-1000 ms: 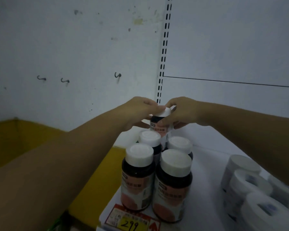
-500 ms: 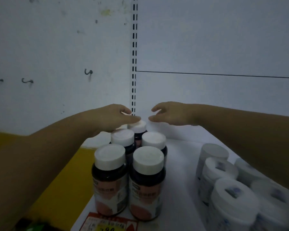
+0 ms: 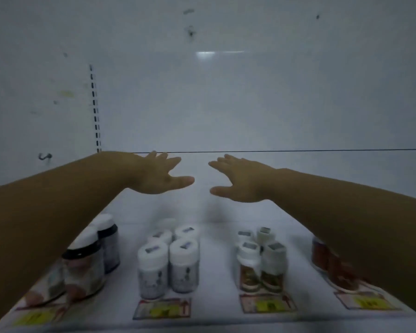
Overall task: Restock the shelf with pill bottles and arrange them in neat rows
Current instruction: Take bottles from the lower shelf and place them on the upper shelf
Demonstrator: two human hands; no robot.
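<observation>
Four bottle groups stand on shelf (image 3: pixel 216 306): dark bottles (image 3: pixel 91 258) far left, white bottles (image 3: pixel 171 258) next, small bottles (image 3: pixel 262 263) right of centre, red bottles (image 3: pixel 327 265) far right. Left hand (image 3: pixel 159 175) and right hand (image 3: pixel 240 180) are spread flat, empty, raised above them. Frame is blurred.

Both bare hands out over the white metal shelf (image 3: pixel 216 306), palms down, fingers spread, holding nothing: left hand (image 3: pixel 157 175), right hand (image 3: pixel 240 182), a gap between the thumbs. Below them four blurred groups: dark white-capped pill bottles (image 3: pixel 84 267) under the left forearm, white pill bottles (image 3: pixel 168 258), small brown-labelled bottles (image 3: pixel 261 260), reddish bottles (image 3: pixel 322 258) partly behind the right forearm. Yellow price tags (image 3: pixel 162 308) along the front edge.
</observation>
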